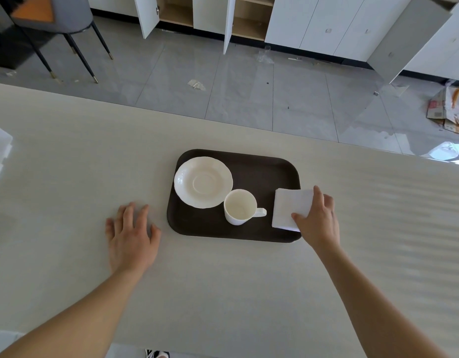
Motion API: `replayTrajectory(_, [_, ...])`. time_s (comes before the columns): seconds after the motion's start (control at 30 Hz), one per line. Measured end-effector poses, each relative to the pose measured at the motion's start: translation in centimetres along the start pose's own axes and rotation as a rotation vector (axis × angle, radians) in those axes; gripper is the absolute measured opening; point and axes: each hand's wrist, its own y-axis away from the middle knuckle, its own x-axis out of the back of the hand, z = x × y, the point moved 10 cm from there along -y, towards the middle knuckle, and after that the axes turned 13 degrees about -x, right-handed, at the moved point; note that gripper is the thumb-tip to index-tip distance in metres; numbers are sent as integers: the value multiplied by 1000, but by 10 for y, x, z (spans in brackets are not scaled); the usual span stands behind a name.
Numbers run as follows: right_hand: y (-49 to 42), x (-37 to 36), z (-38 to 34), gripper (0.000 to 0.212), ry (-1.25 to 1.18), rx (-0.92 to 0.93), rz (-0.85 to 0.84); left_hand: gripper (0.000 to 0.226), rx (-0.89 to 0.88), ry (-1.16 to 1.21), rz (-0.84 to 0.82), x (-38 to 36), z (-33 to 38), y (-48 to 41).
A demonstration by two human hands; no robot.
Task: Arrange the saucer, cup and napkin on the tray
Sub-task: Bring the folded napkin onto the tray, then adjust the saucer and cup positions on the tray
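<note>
Napkin (291, 208), folded and pinched at its near right corner by the right hand (316, 220), overhangs the tray (251, 171) right edge, so it should be slid inward beside the cup (240, 207) before release; left hand (131, 237) lies flat and empty on the tabletop (68, 156).

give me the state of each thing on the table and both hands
saucer: upright, empty, on the tray's far left, rim overhanging the left edge
cup: upright, empty, on the tray beside the saucer, handle pointing right
napkin: folded, on the tray's right edge, pinched by the right hand
tray: flat on the table
left hand: open, flat on the table, holding nothing
right hand: gripping the napkin
</note>
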Motion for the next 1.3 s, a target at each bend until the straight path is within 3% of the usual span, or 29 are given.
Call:
replayTrajectory(0.13, [0,6,-2,69,125,38,28,58,2,4,-1,0,0,0])
replayTrajectory(0.33, [4,26,-35,40,-9,171,133,59,-2,-1,0,2,1,-1])
replayTrajectory(0.47, [-1,17,-82,33,-135,268,13,59,-1,-10,-9,3,2,-1])
replayTrajectory(0.63, [-6,-16,-141,33,-93,334,-176,59,-1,-6,-2,5,3,-1])
replayTrajectory(1.07, [-21,-77,-187,44,123,355,-301,57,9,-28,-25,-2,-2,-3])
replayTrajectory(1.3, [-19,-91,-193,9,106,369,-327,56,12,-32,-31,-1,-1,-3])
